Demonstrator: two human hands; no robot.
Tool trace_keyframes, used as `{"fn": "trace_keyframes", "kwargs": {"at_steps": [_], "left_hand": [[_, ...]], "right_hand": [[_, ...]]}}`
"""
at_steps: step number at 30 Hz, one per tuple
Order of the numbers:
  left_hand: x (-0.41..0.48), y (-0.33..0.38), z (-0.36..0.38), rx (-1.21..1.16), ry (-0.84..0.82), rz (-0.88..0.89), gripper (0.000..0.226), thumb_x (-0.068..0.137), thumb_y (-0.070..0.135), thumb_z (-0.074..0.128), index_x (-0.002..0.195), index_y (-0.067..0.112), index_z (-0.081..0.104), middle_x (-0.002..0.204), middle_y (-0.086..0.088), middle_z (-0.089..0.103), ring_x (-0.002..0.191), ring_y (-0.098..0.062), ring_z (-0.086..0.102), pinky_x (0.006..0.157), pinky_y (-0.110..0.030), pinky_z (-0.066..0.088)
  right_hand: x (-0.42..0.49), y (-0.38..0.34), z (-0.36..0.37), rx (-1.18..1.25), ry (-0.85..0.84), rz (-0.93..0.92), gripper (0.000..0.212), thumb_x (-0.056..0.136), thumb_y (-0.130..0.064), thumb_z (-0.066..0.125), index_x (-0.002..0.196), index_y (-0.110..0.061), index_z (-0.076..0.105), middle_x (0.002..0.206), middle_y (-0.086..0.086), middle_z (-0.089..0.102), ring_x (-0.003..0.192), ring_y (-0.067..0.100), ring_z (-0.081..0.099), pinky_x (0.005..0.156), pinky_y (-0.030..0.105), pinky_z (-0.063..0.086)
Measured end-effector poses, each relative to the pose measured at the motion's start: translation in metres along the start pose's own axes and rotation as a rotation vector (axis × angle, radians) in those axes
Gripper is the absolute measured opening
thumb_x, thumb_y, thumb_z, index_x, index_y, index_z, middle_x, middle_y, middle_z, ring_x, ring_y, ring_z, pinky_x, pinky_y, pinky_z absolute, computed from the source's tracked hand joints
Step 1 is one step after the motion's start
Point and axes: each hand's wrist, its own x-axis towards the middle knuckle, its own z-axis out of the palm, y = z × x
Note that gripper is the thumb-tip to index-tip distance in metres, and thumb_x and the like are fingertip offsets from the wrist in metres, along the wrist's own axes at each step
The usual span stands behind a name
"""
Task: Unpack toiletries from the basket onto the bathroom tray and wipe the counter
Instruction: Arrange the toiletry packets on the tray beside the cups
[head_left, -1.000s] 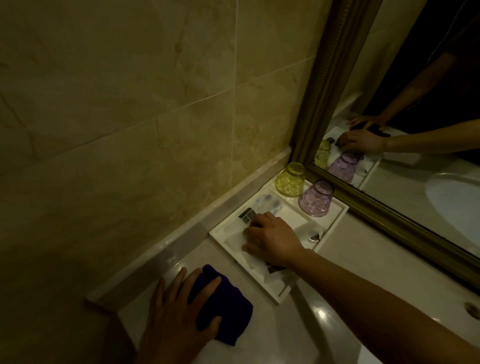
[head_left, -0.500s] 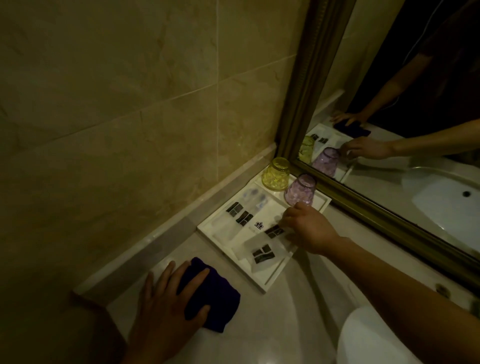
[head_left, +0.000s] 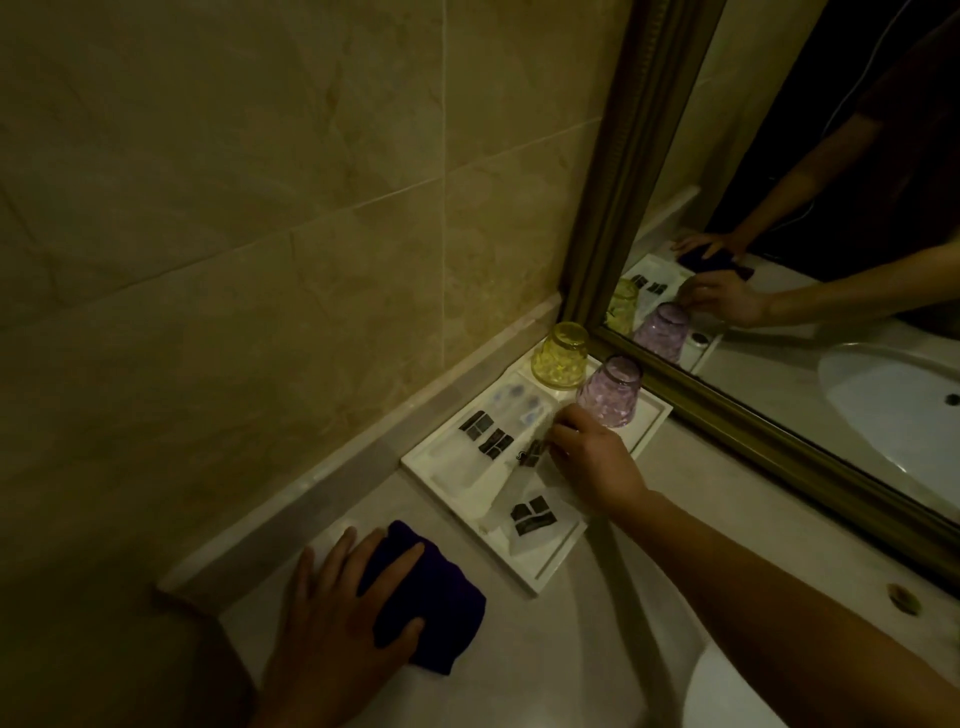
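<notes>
Left hand (head_left: 345, 613) spread flat on dark blue cloth (head_left: 431, 605), counter (head_left: 545, 649). Right hand (head_left: 592, 460) over white tray (head_left: 540, 577), fingertips pinched on a clear sachet (head_left: 530, 452); purple cup (head_left: 610, 392) just beyond.

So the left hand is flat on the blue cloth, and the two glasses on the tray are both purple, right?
Not quite. The head view shows one purple glass and one yellow glass on the tray. The left hand is indeed flat on the blue cloth.

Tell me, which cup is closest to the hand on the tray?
The purple cup. It is right beside the right hand; the yellow cup stands farther back in the corner.
</notes>
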Motion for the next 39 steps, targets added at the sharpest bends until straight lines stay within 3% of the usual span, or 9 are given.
{"fn": "trace_keyframes", "kwargs": {"at_steps": [4, 7, 12, 16, 20, 25, 29, 33, 39], "left_hand": [[-0.001, 0.001, -0.004, -0.013, -0.003, 0.019, 0.078, 0.077, 0.075, 0.040, 0.144, 0.062, 0.002, 0.158, 0.006, 0.029, 0.147, -0.023, 0.018, 0.116, -0.058, 0.005], [-0.003, 0.003, -0.006, -0.011, -0.017, 0.040, 0.078, 0.076, 0.070, 0.049, 0.147, 0.053, 0.020, 0.151, 0.000, 0.043, 0.141, -0.029, 0.034, 0.110, -0.063, 0.023], [-0.003, 0.002, -0.007, -0.013, -0.007, 0.047, 0.080, 0.075, 0.071, 0.048, 0.147, 0.053, 0.019, 0.148, 0.000, 0.047, 0.138, -0.028, 0.038, 0.106, -0.064, 0.030], [-0.003, 0.001, -0.004, -0.010, 0.020, 0.039, 0.083, 0.075, 0.071, 0.048, 0.148, 0.056, 0.010, 0.151, 0.002, 0.043, 0.142, -0.026, 0.032, 0.110, -0.062, 0.022], [-0.002, 0.002, -0.004, -0.004, 0.003, 0.038, 0.083, 0.075, 0.071, 0.049, 0.148, 0.055, 0.013, 0.150, 0.001, 0.044, 0.141, -0.027, 0.033, 0.111, -0.061, 0.022], [-0.001, 0.000, -0.006, 0.014, -0.028, 0.034, 0.081, 0.075, 0.073, 0.048, 0.148, 0.052, 0.020, 0.147, 0.000, 0.047, 0.138, -0.028, 0.039, 0.107, -0.063, 0.030], [0.000, -0.001, -0.001, 0.011, -0.012, 0.028, 0.082, 0.076, 0.074, 0.045, 0.148, 0.057, 0.008, 0.151, 0.002, 0.043, 0.141, -0.027, 0.034, 0.110, -0.062, 0.023], [-0.001, -0.002, 0.002, 0.008, -0.005, 0.003, 0.081, 0.076, 0.075, 0.042, 0.144, 0.062, 0.000, 0.154, 0.005, 0.037, 0.144, -0.024, 0.027, 0.114, -0.058, 0.014], [0.001, -0.004, 0.004, 0.005, -0.012, 0.004, 0.079, 0.076, 0.078, 0.036, 0.144, 0.062, -0.002, 0.158, 0.007, 0.030, 0.147, -0.022, 0.018, 0.117, -0.057, 0.006]], "right_hand": [[-0.002, -0.001, 0.009, 0.028, -0.130, 0.127, 0.020, 0.084, -0.015, 0.066, 0.102, -0.010, 0.074, 0.107, 0.009, 0.062, 0.091, 0.027, 0.062, 0.076, 0.038, 0.054], [0.002, -0.003, 0.009, 0.035, -0.091, 0.164, 0.017, 0.087, -0.021, 0.066, 0.100, -0.013, 0.075, 0.100, 0.006, 0.062, 0.086, 0.023, 0.062, 0.072, 0.031, 0.051], [0.006, -0.012, 0.013, 0.045, -0.169, 0.130, 0.020, 0.087, -0.014, 0.064, 0.103, -0.009, 0.075, 0.104, 0.012, 0.062, 0.093, 0.030, 0.062, 0.078, 0.035, 0.053], [0.006, -0.010, 0.015, 0.059, -0.116, 0.197, 0.020, 0.087, -0.014, 0.063, 0.103, -0.011, 0.075, 0.109, 0.008, 0.062, 0.095, 0.026, 0.061, 0.079, 0.030, 0.049], [-0.001, -0.012, 0.013, -0.004, -0.179, 0.171, 0.021, 0.088, -0.021, 0.061, 0.103, -0.014, 0.074, 0.106, 0.006, 0.062, 0.095, 0.028, 0.058, 0.075, 0.036, 0.051], [-0.017, -0.013, 0.000, 0.051, -0.019, 0.323, 0.023, 0.092, -0.033, 0.059, 0.108, -0.022, 0.072, 0.105, -0.002, 0.067, 0.094, 0.020, 0.061, 0.072, 0.034, 0.052], [-0.031, -0.016, -0.011, 0.033, -0.371, 0.332, 0.063, 0.075, -0.073, 0.057, 0.125, -0.034, 0.060, 0.109, -0.008, 0.066, 0.099, 0.016, 0.059, 0.083, 0.037, 0.051], [-0.031, -0.024, -0.005, -0.094, -0.414, 0.261, 0.056, 0.079, -0.054, 0.066, 0.129, -0.029, 0.059, 0.113, -0.001, 0.063, 0.103, 0.020, 0.058, 0.089, 0.037, 0.047], [-0.021, -0.026, -0.007, 0.160, -0.427, 0.435, 0.028, 0.087, -0.021, 0.065, 0.115, -0.016, 0.068, 0.110, 0.007, 0.063, 0.100, 0.024, 0.061, 0.085, 0.034, 0.051]]}}
